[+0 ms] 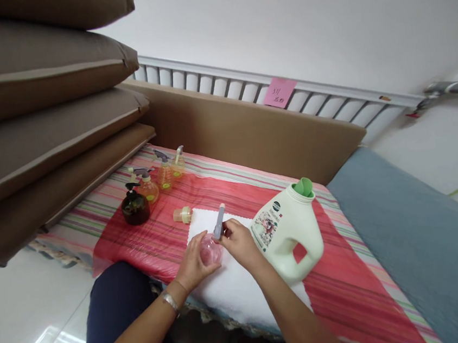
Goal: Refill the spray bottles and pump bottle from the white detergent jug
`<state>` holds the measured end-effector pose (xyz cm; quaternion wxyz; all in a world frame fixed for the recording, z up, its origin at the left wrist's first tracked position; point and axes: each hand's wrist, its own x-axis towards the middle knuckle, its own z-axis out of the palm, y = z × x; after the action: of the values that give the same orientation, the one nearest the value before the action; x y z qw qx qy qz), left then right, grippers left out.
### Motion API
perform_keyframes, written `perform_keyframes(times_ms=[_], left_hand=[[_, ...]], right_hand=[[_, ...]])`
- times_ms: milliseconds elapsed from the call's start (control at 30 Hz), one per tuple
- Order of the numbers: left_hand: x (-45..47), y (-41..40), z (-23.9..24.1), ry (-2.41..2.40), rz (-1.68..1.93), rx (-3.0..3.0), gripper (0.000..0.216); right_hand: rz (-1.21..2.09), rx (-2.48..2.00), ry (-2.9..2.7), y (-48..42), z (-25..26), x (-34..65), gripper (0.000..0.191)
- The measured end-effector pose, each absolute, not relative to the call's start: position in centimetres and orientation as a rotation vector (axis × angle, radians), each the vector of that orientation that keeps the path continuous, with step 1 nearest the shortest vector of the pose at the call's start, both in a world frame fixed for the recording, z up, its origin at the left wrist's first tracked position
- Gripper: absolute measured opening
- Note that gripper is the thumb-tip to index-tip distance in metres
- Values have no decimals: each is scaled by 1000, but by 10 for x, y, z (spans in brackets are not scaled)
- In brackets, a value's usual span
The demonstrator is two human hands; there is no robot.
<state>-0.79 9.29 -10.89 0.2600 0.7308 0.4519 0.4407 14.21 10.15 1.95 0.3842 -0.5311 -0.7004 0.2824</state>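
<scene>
My left hand (193,263) is wrapped round a small clear pink bottle (210,250) that rests on a white cloth (241,285). My right hand (240,242) pinches a grey spray head (219,222) that stands on the bottle's neck. Just right of my right hand stands a large white detergent jug (290,230) with an open green spout. A small yellowish cap (183,215) lies on the red striped cover beyond the cloth.
Several small spray bottles (148,185), one dark and round (135,207), stand at the far left of the red striped cover (348,290). Brown cushions (44,131) are stacked on the left. A brown board (257,130) and a white radiator lie behind, a grey mat (416,239) to the right.
</scene>
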Motion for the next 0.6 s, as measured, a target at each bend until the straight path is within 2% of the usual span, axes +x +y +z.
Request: perform_keyframes(times_ms=[233,400,600], left_hand=[[-7,93,-110,1206,1214,1967,84],[-7,92,-108,1229,1207,1943,83],[-7,92,-111,1205,1229,1949,85]], right_hand=[[646,-1392,-1730,95,8,139,4],[653,-1387,-1680,90,-2,135,14],[586,-1405,-1635,88,-8,131,8]])
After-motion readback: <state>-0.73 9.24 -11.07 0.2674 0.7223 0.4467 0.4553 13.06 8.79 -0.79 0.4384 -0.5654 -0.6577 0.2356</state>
